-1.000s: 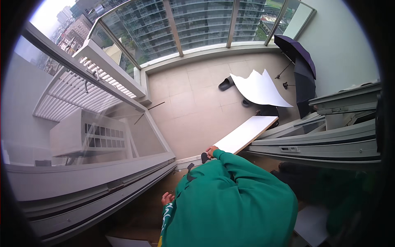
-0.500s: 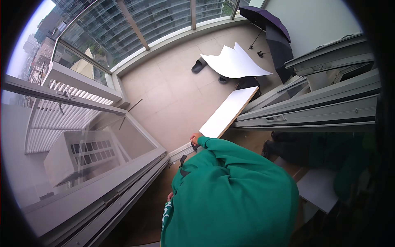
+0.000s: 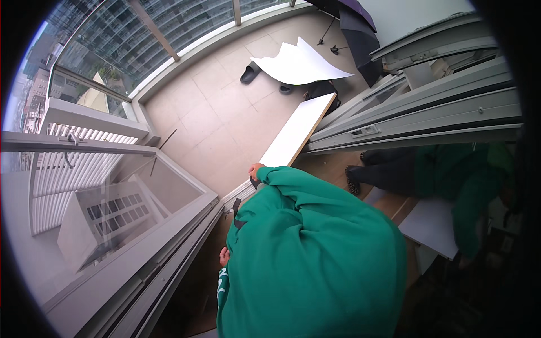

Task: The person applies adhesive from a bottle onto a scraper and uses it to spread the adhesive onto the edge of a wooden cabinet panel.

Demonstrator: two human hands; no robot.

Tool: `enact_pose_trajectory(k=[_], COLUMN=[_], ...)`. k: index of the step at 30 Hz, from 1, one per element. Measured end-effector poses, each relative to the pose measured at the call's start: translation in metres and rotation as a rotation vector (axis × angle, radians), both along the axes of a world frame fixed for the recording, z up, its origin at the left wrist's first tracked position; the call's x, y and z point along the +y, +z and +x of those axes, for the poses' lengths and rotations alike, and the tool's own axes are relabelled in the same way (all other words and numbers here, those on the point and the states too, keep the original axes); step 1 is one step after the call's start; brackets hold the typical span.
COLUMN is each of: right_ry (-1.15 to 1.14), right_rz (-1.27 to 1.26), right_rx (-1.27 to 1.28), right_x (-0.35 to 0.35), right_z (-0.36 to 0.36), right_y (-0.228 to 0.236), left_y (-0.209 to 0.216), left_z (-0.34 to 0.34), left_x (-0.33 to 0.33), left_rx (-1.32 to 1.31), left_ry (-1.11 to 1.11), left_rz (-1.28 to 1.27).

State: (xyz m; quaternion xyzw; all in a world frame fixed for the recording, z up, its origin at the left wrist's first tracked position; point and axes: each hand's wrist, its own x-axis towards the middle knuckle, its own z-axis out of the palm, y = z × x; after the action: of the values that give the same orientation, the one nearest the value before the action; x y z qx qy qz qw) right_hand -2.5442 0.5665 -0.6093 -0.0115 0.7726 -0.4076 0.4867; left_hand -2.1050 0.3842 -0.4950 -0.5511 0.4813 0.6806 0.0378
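Observation:
A long white board (image 3: 297, 130) with a pale wood-coloured edge slants from the doorway out over the balcony floor. My right hand (image 3: 256, 170), below a green sleeve, is at the board's near left corner with its fingers curled and closed there. Part of the grip is hidden by the hand and cuff. My left hand (image 3: 224, 257) hangs low beside my body, mostly covered by the green sweatshirt (image 3: 321, 253). Only a bit of it shows, and how its fingers lie cannot be made out.
Glazed door leaves (image 3: 141, 208) and stacked sliding frames (image 3: 417, 121) flank the doorway, with a raised threshold (image 3: 236, 194). On the balcony are a curled white sheet (image 3: 301, 63), dark slippers (image 3: 249, 73) and an open dark umbrella (image 3: 360, 39). A glass railing (image 3: 197, 25) bounds it.
My view has shifted, so the balcony, doors and board sit higher and farther left in the picture. My right hand stays at the board's near corner; slightly more of my left hand shows.

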Motion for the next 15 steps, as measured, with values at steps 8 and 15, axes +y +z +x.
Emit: enact_pose_trajectory(k=[8,15], right_ry=[-0.004,-0.253], right_rz=[-0.037,-0.004], right_rx=[-0.057,0.093], right_x=[-0.019,0.042], right_z=[0.007,-0.055], right_y=[0.019,0.029], left_y=[-0.019,-0.053], left_z=[0.009,-0.001], left_x=[-0.005,-0.007], left_rx=[-0.068,-0.091], left_ry=[0.05,0.114], left_rz=[0.052,0.125])
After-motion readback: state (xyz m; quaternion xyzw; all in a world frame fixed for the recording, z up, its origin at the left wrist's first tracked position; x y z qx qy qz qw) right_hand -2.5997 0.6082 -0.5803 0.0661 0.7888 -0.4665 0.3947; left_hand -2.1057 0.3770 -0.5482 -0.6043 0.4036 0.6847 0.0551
